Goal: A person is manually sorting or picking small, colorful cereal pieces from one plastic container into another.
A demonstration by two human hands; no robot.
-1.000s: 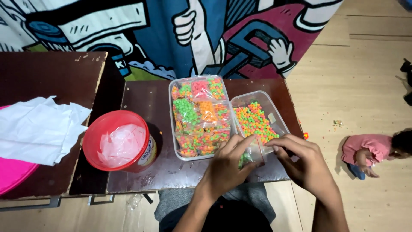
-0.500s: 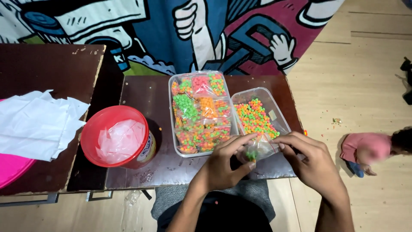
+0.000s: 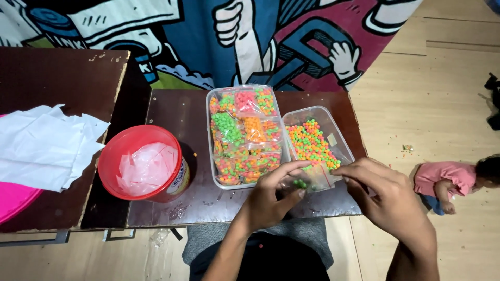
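Two hands, one small clear bag of coloured beads, two clear plastic tubs.

The left hand [image 3: 271, 200] and right hand [image 3: 388, 200] pinch the small bag [image 3: 311, 181] between them at the near table edge, just in front of the tub of loose beads [image 3: 312, 140]. The other tub [image 3: 245, 132] holds filled, crinkly packets. One round red bucket [image 3: 140, 162] sits left. Since half a second ago, the hands have drawn slightly apart, stretching the bag's top.
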